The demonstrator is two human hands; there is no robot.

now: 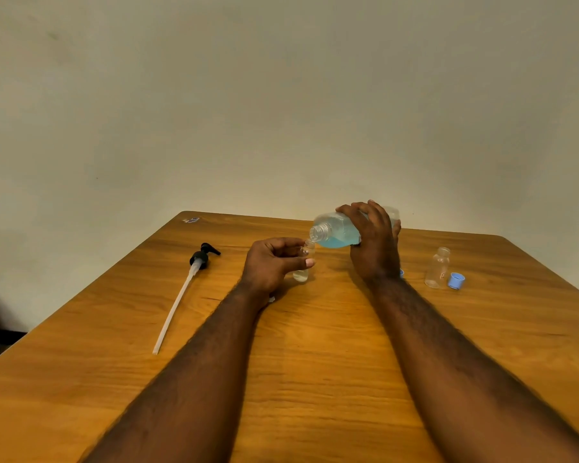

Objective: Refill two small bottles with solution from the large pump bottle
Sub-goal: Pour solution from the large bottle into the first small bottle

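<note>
No writing can be read. A small white-and-blue sticker (191,220) lies at the far left corner of the brown wooden table (315,362) (its print is too blurred to make out). The empty clear small bottle (438,269) near the table's right edge bears a tiny label with reddish marks, also illegible.

Two hands are working over the far half of a table (315,362). The left hand (271,265) is holding a small bottle (303,274) upright. Just to its right, the right hand (375,242) is holding a large bottle (335,230) tipped sideways, its mouth pointing left and sitting directly above the small bottle's opening. Well left of the left hand, a pump (199,259) is lying on the table, its tube running towards the near edge. Right of the right hand, a second small bottle (438,268) is standing, with a cap (456,281) touching its right side. Another cap (401,273) is peeking out just behind the right wrist.
</note>
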